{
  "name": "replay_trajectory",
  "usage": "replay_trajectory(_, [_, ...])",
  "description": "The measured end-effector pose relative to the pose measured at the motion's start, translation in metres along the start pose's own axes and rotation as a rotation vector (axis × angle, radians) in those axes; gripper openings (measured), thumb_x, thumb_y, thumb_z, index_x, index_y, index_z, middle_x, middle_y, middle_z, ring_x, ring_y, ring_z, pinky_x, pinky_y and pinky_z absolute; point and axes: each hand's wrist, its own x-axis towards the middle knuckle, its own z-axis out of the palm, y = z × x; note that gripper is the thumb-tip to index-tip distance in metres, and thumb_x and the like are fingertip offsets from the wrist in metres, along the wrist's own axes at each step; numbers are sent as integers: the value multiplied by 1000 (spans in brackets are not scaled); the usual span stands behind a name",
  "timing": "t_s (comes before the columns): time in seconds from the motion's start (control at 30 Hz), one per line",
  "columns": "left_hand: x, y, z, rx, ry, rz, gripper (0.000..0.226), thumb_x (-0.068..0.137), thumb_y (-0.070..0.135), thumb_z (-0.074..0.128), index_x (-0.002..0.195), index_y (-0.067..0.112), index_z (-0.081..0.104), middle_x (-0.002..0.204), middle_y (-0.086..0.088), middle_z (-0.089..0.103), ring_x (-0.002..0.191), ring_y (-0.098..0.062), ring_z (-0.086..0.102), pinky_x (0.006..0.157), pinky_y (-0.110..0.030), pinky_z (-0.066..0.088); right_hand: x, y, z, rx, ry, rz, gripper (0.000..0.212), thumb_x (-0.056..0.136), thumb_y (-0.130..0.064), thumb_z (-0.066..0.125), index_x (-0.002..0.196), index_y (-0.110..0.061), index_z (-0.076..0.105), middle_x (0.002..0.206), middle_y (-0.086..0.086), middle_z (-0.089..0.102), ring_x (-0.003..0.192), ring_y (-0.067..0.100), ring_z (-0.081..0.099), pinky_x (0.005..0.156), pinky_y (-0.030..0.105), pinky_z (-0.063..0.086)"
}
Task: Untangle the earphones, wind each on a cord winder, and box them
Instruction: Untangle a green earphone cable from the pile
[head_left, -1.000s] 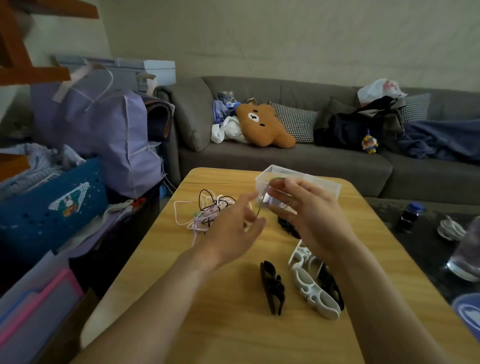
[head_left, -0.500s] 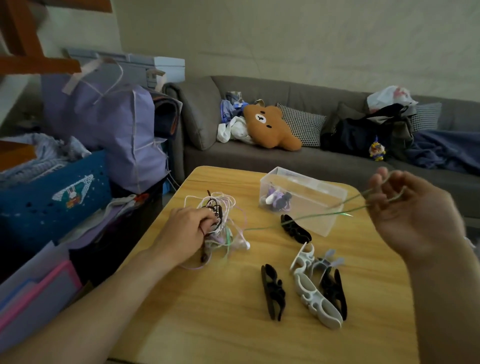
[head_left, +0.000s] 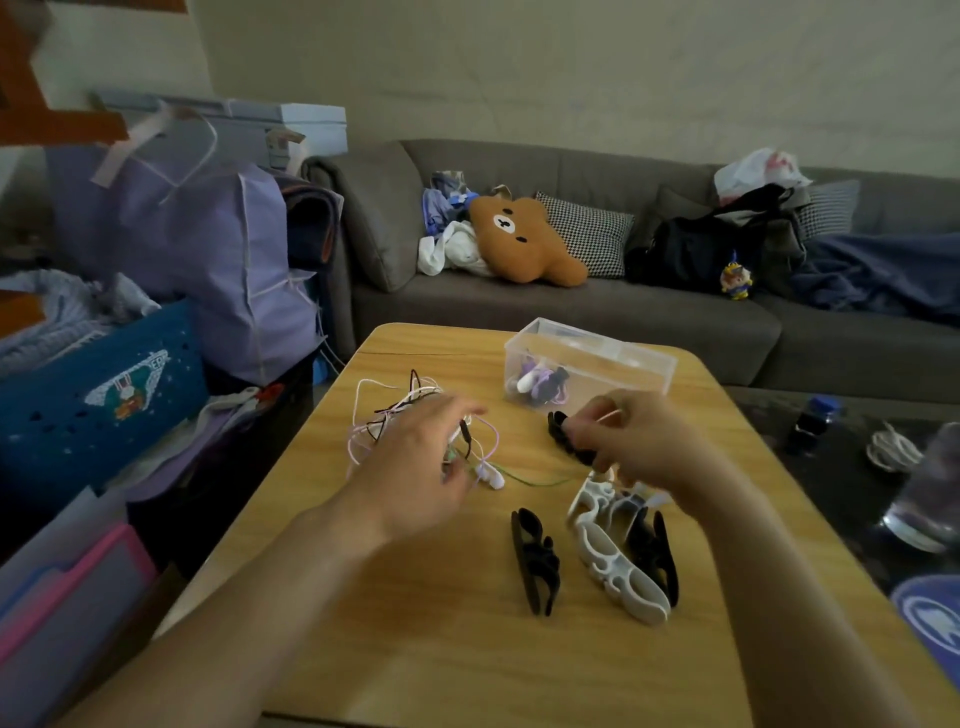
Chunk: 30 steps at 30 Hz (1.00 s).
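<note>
Wooden counter (head_left: 415, 649) first, because it is the biggest thing and holds everything. At its far end sits the clear box (head_left: 631, 364), with one wound purple earphone (head_left: 540, 382) already inside. Near me lie the cord winders: a white one (head_left: 618, 571) and a black one (head_left: 535, 558).

My left hand (head_left: 421, 467) rests on the tangle of earphones (head_left: 405, 415), with my fingers bent over the pile. They are blurry, so I cannot tell if they pinch a wire. My right hand (head_left: 639, 441) is curled and pinches the thin green cord (head_left: 540, 482), which runs across the counter back to the tangle.

I think the job is not half done. To do this step well, I should hold the pile down and pull the green cord out slowly. If it catches, I should loosen the loop, not tug.
</note>
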Motion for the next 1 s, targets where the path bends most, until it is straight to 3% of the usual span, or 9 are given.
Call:
replay_trajectory(0.1, [-2, -1, 27, 126, -284, -24, 60, 102, 13, 45, 155, 32, 26, 161, 9, 26, 150, -8, 12, 124, -33, 5, 12, 6, 29, -259, -59, -42, 39, 86, -32, 76, 121, -19, 63, 112, -1, 67, 95, 12, 62, 81, 26, 50])
replay_trajectory(0.17, [-1, -7, 39, 301, -347, -5, 53, 104, 19, 39, 155, 29, 27, 160, 7, 30, 150, -13, 15, 123, -34, -2, 19, 12, 42, -399, -81, -71, 49, 85, -30, 76, 131, -24, 60, 113, -1, 68, 99, 14, 62, 85, 26, 50])
replay_trajectory(0.3, [8, -10, 46, 432, -233, 2, 34, 103, 30, 42, 135, 25, 54, 133, 4, 48, 129, -19, 37, 110, -35, 23, 31, 23, 57, -559, -36, -56, 36, 84, -22, 70, 120, -27, 67, 104, -3, 68, 91, 15, 64, 80, 31, 57])
replay_trajectory(0.43, [9, -10, 49, 439, -217, -33, 30, 103, 34, 41, 119, 22, 63, 120, 5, 51, 117, -18, 37, 99, -32, 27, 39, 28, 62, -593, 14, -51, 14, 87, -25, 68, 99, -19, 73, 88, -1, 70, 78, 15, 66, 73, 36, 62])
replay_trajectory(0.5, [8, -9, 45, 417, -183, -48, 29, 102, 37, 43, 115, 22, 64, 115, 5, 53, 115, -18, 38, 98, -33, 30, 37, 23, 55, -440, 53, -90, 14, 93, -25, 64, 96, -15, 74, 84, 1, 70, 73, 13, 64, 70, 32, 59])
replay_trajectory(0.6, [9, -3, 32, 332, -130, -138, 34, 100, 48, 44, 103, 22, 65, 103, 4, 52, 107, -17, 39, 92, -35, 34, 23, 3, 34, 50, 146, -95, 26, 103, -27, 53, 95, -6, 68, 74, 3, 61, 64, 14, 53, 64, 29, 47])
replay_trajectory(0.8, [8, -8, 20, 288, -108, -201, 36, 102, 50, 39, 105, 22, 61, 109, 4, 45, 109, -17, 37, 93, -35, 38, -1, -20, -3, 1060, 185, -173, 27, 109, -20, 37, 102, -6, 58, 100, 11, 72, 98, 26, 72, 88, 44, 57])
replay_trajectory(0.9, [6, -12, 18, 300, -147, -199, 31, 102, 47, 41, 106, 21, 58, 111, 5, 47, 109, -17, 42, 90, -35, 38, -3, -21, -11, 1440, 231, -219, 23, 109, -18, 38, 94, -8, 54, 75, 6, 64, 64, 19, 67, 66, 37, 59])
replay_trajectory(1.0, [6, -13, 16, 242, -106, -203, 25, 101, 42, 48, 101, 20, 59, 105, 7, 53, 104, -16, 48, 85, -35, 39, -1, -17, -15, 1285, 307, -192, 22, 104, -14, 47, 82, -17, 51, 61, -2, 44, 42, 7, 32, 39, 20, 31])
